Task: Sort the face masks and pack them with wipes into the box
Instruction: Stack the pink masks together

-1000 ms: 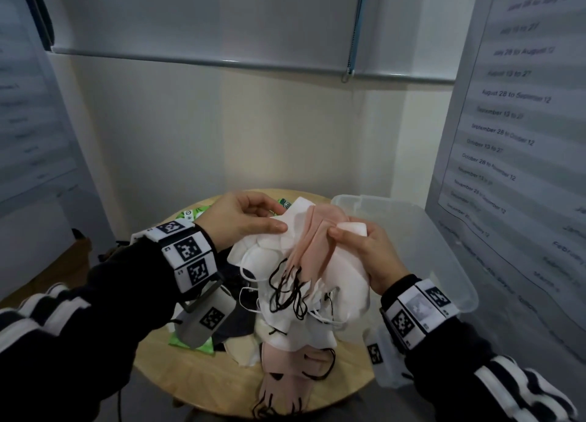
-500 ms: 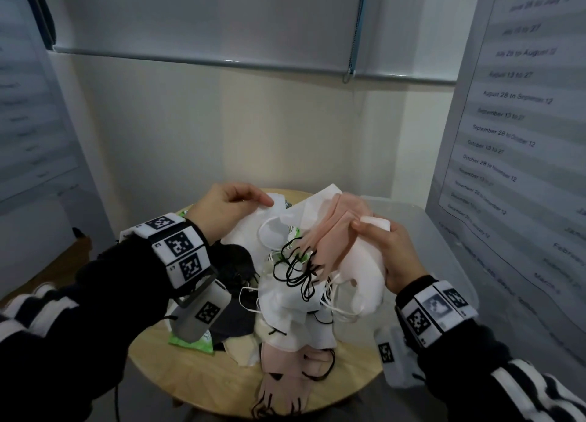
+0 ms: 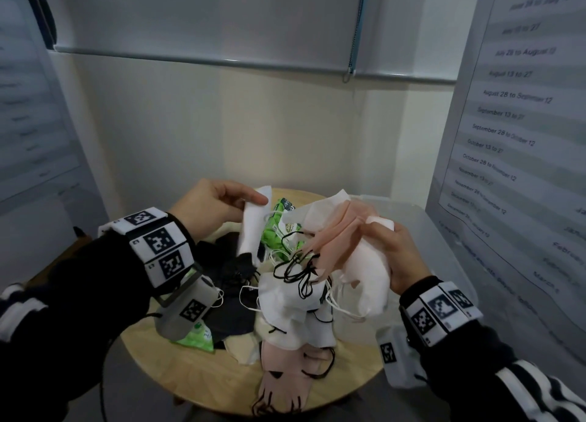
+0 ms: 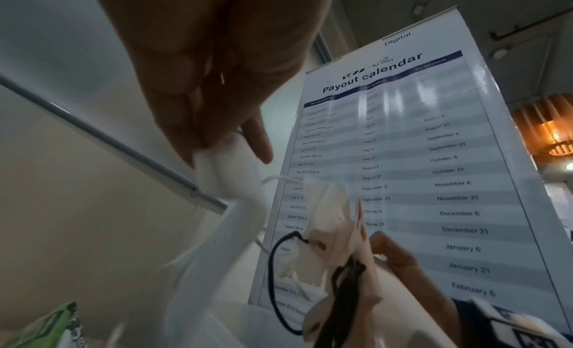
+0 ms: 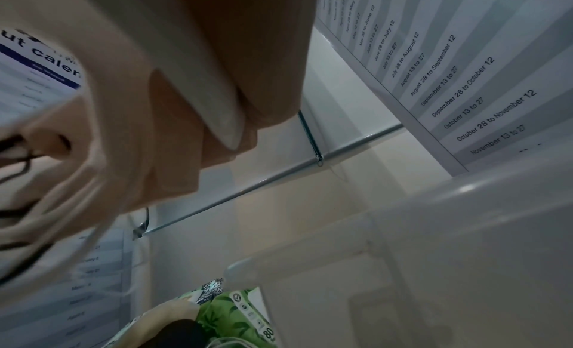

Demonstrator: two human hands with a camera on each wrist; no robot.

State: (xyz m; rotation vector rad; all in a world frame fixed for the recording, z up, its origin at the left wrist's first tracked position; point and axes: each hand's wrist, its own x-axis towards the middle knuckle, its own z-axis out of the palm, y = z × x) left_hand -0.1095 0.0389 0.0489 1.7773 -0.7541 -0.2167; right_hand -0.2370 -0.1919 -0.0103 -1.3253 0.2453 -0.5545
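Overhead, the left hand (image 3: 211, 207) pinches a white mask (image 3: 252, 231) while the right hand (image 3: 396, 256) grips a pink-and-white bunch (image 3: 342, 247) above the surface (image 3: 222, 380); most masks remain unsorted, wipes (image 3: 279, 228) unpacked; left wrist: fingers (image 4: 198, 123) clamp white fabric; right wrist: clear box (image 5: 449, 230) nearby, seemingly empty.

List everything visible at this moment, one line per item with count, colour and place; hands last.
White mask: one, white, pinched in left hand above the table.
Mask bunch: several, pink and white, black and white ear loops dangling, gripped in right hand.
Loose masks: several, pink, white, cream and black, heaped on the table.
Wipes packs: at least two, green, one at the back, one under the left wrist.
Box: one, clear plastic, right of the table.
Table: one, round, wooden.
Calendar banners: two, either side.
Left hand: holds white mask.
Right hand: holds mask bunch.
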